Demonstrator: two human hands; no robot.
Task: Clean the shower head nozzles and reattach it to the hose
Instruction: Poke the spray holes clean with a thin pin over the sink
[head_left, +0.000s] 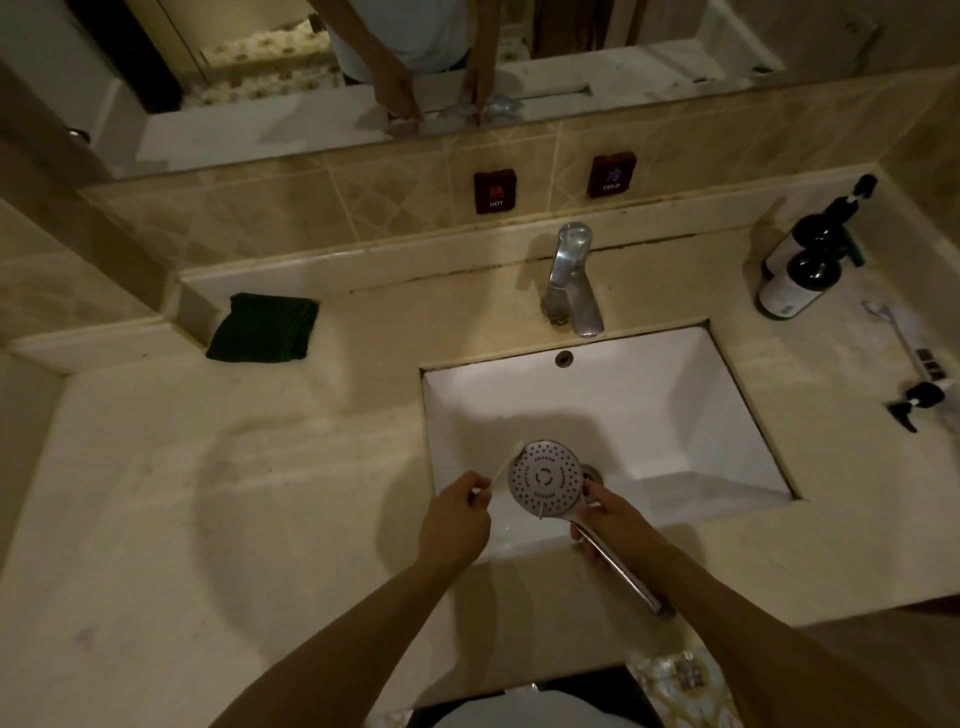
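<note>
A round chrome shower head (545, 479) faces up over the near part of the white sink (675, 410), its nozzle plate towards me. My right hand (615, 519) grips its chrome handle (621, 569), which slants down to the right. My left hand (456, 519) pinches a pale toothbrush (505, 467); the bristle end touches the upper left rim of the nozzle plate. No hose is in view.
A chrome faucet (571, 280) stands behind the sink, with hot and cold signs above it. A folded green cloth (265, 328) lies on the beige counter (208, 493) at the left. Dark bottles (805, 270) and a wrench (901, 338) sit at the right.
</note>
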